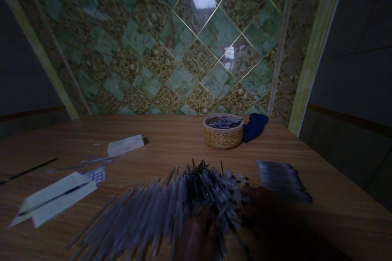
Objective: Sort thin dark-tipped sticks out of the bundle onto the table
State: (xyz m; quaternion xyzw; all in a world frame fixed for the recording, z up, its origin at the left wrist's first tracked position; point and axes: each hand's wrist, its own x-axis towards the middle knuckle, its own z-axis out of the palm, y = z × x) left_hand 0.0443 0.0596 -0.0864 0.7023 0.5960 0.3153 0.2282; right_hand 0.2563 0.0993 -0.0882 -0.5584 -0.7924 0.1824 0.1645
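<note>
A large heap of thin, clear pen barrels [137,212] spreads over the front of the wooden table, with dark refills or tips bunched at its middle and black ends on the right. My left hand [197,232] is at the near edge of the heap with fingers curled; what they hold is blurred. At the heap's right side my right hand [263,204] is in deep shadow, its fingertips by the black ends, and its grip is hidden. Farther right, a neat row of similar pens [281,179] lies side by side.
A round woven basket [223,138] holding pens stands at the back, beside a dark blue cloth [255,126]. On the left are a folded paper [61,195] with a dark pen on it, another paper piece [125,144] and a thin black stick [29,170]. A tiled wall [183,49] rises behind.
</note>
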